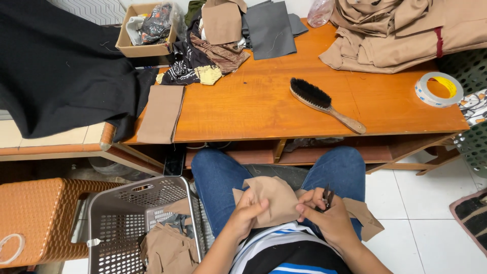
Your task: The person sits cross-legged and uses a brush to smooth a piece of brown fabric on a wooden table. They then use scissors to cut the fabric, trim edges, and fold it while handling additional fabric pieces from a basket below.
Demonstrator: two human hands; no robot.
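I sit with blue jeans on, holding a tan fabric piece (274,199) over my lap. My left hand (248,210) pinches its left edge between thumb and fingers. My right hand (324,215) grips the fabric's right side and also holds small dark scissors (326,198), blades pointing up. Another tan fabric flap (366,217) hangs off my right thigh.
An orange wooden table (253,101) ahead carries a black-bristle brush (324,104), a tape roll (439,89), folded tan cloth (401,30), grey and patterned fabric scraps, and a cardboard box (144,30). A grey perforated basket (142,223) with tan pieces stands at my left, beside an orange stool (40,213).
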